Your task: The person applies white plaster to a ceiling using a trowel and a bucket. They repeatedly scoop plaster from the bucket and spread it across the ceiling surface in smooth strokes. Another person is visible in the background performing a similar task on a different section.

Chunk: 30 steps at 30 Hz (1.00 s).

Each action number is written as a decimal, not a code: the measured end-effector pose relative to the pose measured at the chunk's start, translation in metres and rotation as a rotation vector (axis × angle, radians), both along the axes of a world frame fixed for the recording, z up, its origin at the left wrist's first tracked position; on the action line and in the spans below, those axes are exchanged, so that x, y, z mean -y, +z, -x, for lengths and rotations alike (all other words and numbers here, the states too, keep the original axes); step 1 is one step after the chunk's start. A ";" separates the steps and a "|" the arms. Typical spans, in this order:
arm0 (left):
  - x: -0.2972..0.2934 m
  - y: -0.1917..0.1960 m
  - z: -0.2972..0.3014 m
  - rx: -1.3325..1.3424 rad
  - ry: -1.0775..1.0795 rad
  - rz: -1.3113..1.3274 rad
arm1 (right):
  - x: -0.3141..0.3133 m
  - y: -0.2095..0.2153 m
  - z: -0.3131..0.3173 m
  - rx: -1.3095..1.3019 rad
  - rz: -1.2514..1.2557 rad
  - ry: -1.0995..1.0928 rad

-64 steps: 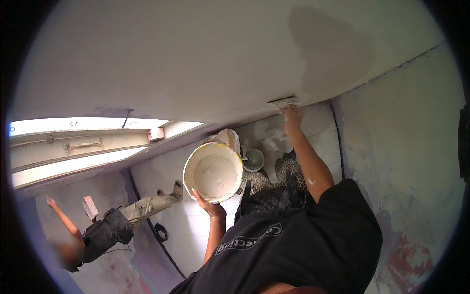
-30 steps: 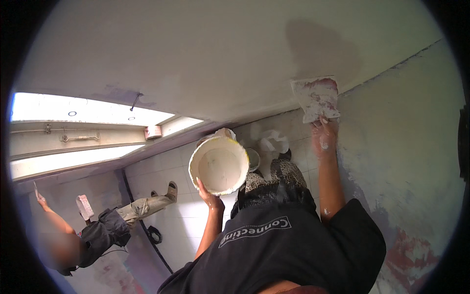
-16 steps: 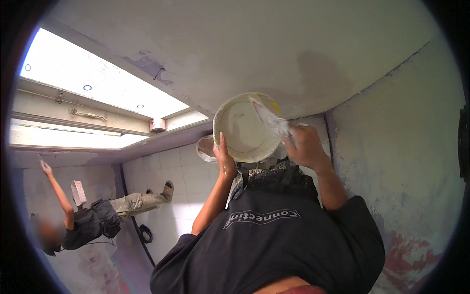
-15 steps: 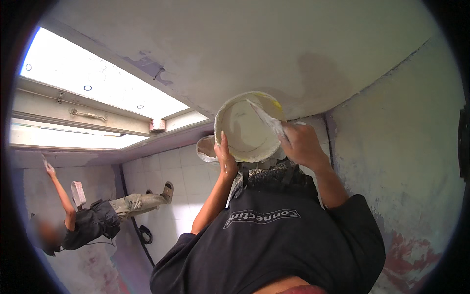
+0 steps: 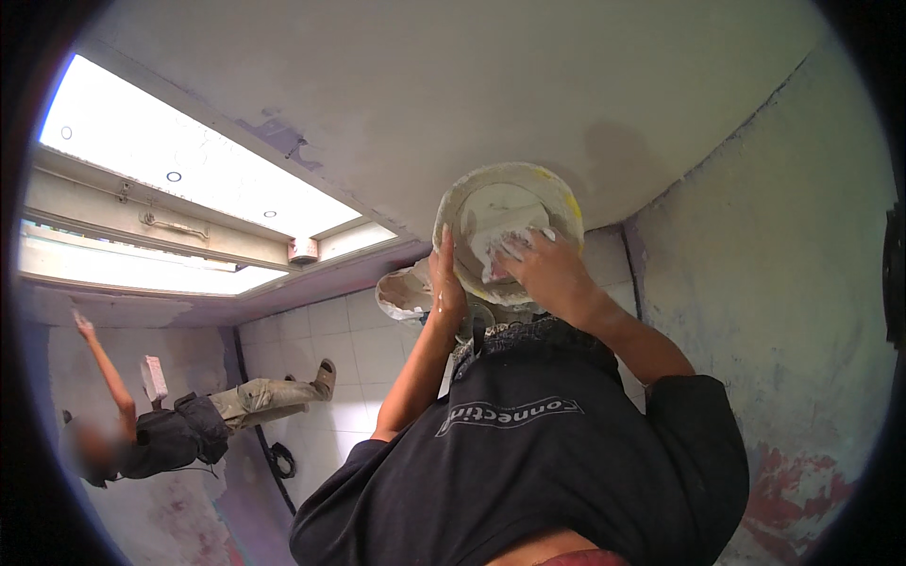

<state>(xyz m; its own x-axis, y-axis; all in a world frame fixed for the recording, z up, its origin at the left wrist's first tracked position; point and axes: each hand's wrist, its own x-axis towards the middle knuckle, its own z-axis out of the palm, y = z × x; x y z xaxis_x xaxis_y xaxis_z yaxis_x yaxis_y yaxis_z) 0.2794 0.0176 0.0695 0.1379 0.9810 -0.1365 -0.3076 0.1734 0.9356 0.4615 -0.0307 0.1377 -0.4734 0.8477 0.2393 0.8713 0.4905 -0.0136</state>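
Observation:
Near the middle of the head view, a round bucket [image 5: 571, 203] tilts toward me, its rim crusted with whitish plaster and marked with yellow. My left hand [image 5: 447, 283] grips its left side, the fingers lying along the rim. Inside the mouth, my right hand [image 5: 545, 269] is closed over a white-smeared object [image 5: 494, 272] with a pinkish patch. The palm hides most of that object, so its kind cannot be told. White plaster coats my right fingers. Below and left of the bucket is a second plaster-crusted container [image 5: 401, 291], partly covered by my left forearm.
At the left, a co-worker [image 5: 179, 443] reaches an arm toward the wall, near a pinkish block [image 5: 154, 377]. A bright window [image 5: 189, 160] with a metal-handled frame fills the upper left. Pale plastered walls [image 5: 755, 302] surround me. A black coil [image 5: 281, 460] lies on the tiled floor [image 5: 354, 349].
My right hand has moved left and into the bucket, bringing the white-smeared object lower inside it. The bucket has shifted slightly right and up with my left hand.

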 end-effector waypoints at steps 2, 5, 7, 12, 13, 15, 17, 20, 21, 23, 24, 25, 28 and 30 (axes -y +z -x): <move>-0.002 -0.007 -0.001 0.091 -0.008 0.046 | 0.008 0.004 -0.007 0.034 0.085 0.072; -0.005 -0.014 0.001 0.107 -0.002 0.096 | 0.015 0.012 -0.019 -0.079 0.156 0.127; -0.004 -0.016 0.001 0.084 0.002 0.106 | 0.013 0.016 -0.025 -0.246 0.175 0.077; -0.002 -0.008 -0.001 -0.039 -0.026 0.014 | 0.008 0.017 -0.024 -0.488 0.197 -0.073; -0.002 -0.006 -0.001 -0.037 -0.013 0.029 | 0.008 0.015 -0.023 -0.496 0.186 -0.079; -0.004 -0.004 -0.003 -0.018 0.007 0.029 | 0.007 0.013 -0.019 -0.491 0.176 -0.047; -0.005 -0.003 -0.003 -0.044 0.033 0.056 | 0.008 0.011 -0.016 -0.499 0.159 -0.016; -0.005 -0.003 -0.007 -0.102 0.041 0.047 | 0.010 0.007 -0.014 -0.511 0.159 -0.016; -0.003 -0.001 -0.008 -0.124 0.031 0.037 | 0.011 0.009 -0.014 -0.505 0.161 -0.032; -0.002 0.002 -0.009 -0.152 0.008 0.029 | 0.012 0.008 -0.014 -0.512 0.152 -0.040; -0.002 0.005 -0.009 -0.166 -0.008 0.025 | 0.012 0.007 -0.013 -0.526 0.146 -0.037; -0.001 0.007 -0.009 -0.184 0.001 0.017 | 0.011 0.007 -0.013 -0.540 0.139 -0.035; 0.002 0.012 -0.013 -0.234 0.035 0.006 | 0.011 0.009 -0.013 -0.562 0.126 -0.042; 0.005 0.013 -0.015 -0.263 0.071 0.013 | 0.013 0.008 -0.014 -0.563 0.119 -0.045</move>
